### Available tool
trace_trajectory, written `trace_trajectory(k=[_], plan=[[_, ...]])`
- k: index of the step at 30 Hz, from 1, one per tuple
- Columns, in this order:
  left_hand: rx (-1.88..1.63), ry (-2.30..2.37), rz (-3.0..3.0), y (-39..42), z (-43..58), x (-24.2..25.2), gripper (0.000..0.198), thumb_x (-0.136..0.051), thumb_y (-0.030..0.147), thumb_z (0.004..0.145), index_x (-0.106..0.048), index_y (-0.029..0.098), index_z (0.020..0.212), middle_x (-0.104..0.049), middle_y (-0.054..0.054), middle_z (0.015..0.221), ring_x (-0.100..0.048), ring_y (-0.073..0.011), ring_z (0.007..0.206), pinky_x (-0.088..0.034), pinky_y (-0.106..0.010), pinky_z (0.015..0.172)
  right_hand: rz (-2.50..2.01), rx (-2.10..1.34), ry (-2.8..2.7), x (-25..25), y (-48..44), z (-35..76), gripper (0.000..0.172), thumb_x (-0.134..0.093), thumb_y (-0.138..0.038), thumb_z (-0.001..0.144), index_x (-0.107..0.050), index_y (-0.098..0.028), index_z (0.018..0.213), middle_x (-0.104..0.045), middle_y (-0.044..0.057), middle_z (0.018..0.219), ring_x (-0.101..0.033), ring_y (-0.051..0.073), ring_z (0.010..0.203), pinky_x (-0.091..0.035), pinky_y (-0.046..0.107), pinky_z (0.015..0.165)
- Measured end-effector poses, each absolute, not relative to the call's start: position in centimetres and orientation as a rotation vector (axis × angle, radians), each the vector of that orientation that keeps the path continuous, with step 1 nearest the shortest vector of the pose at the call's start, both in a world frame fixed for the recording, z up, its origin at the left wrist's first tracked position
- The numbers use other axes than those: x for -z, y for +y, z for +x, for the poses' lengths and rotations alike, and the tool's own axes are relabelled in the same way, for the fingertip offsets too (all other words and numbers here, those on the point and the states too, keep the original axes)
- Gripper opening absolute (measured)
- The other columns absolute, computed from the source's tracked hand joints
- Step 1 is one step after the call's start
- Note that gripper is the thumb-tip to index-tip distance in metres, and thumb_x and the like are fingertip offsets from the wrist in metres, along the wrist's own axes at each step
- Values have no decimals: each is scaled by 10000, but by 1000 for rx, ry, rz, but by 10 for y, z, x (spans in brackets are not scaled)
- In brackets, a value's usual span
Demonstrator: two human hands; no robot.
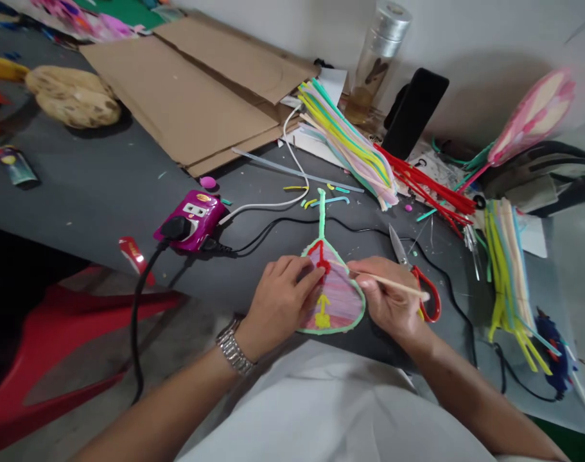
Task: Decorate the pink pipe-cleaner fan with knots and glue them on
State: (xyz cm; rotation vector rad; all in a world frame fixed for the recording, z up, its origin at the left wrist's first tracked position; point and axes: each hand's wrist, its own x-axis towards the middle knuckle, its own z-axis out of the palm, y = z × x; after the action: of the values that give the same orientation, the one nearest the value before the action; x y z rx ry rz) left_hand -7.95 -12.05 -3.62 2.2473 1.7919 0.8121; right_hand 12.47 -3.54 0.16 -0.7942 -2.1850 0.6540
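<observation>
By the edge of the grey table [253, 205], my left hand [280, 295] presses the green-rimmed fan [344, 298], likely to steady it; whether pinching, I cannot tell. My right hand [393, 301] grips a pale stick [399, 284] aimed toward the red trim [323, 264]. The fan's long axis runs away from me, stem [322, 215] foremost.
</observation>
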Motion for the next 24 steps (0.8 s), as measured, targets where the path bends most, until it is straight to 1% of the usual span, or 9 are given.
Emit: trace_trajectory(k=[3, 7, 10, 15, 20, 24], plan=[[-778, 1799, 2271, -120, -79, 35, 288, -518, 261, 1024, -656, 195, 1269, -671, -116, 1170, -544, -262, 1015, -400, -409, 791, -752, -669, -2198, 9, -35, 115, 204, -494, -275, 1033, -694, -238, 1034, -756, 70, 906, -722, 211, 835, -569, 368, 758], [-757, 1792, 2280, -118, -78, 32, 271, -519, 272, 1028, -663, 191, 1243, -672, -109, 1157, -541, -264, 1019, -384, -421, 800, -733, -620, -2199, 15, -36, 115, 194, -480, -253, 1031, -665, -242, 1087, -729, 78, 922, -704, 223, 846, -554, 389, 770], [-744, 1802, 2273, -117, -78, 31, 257, -531, 275, 1024, -676, 196, 1221, -677, -99, 1133, -544, -262, 1007, -377, -427, 803, -699, -584, -2238, 15, -34, 115, 183, -487, -224, 1026, -652, -249, 1102, -715, 68, 923, -693, 214, 836, -547, 377, 761], [-741, 1808, 2272, -117, -79, 30, 253, -553, 267, 1013, -680, 200, 1222, -679, -97, 1129, -549, -263, 1004, -371, -427, 800, -645, -546, -2207, 19, -29, 110, 174, -477, -243, 1041, -649, -245, 1060, -699, 57, 869, -667, 199, 780, -534, 347, 702], [-732, 1814, 2268, -117, -78, 31, 243, -567, 263, 1006, -681, 202, 1212, -681, -95, 1120, -554, -266, 1006, -368, -432, 804, -671, -542, -2205, 18, -28, 105, 168, -492, -265, 1047, -647, -229, 991, -700, 53, 850, -656, 190, 763, -517, 328, 691], [-733, 1832, 2283, -116, -78, 32, 227, -562, 267, 1010, -684, 201, 1190, -683, -95, 1120, -555, -268, 1010, -369, -435, 807, -711, -530, -2241, 11, -27, 98, 166, -510, -244, 1042, -643, -209, 949, -704, 50, 827, -641, 169, 723, -500, 301, 670]])
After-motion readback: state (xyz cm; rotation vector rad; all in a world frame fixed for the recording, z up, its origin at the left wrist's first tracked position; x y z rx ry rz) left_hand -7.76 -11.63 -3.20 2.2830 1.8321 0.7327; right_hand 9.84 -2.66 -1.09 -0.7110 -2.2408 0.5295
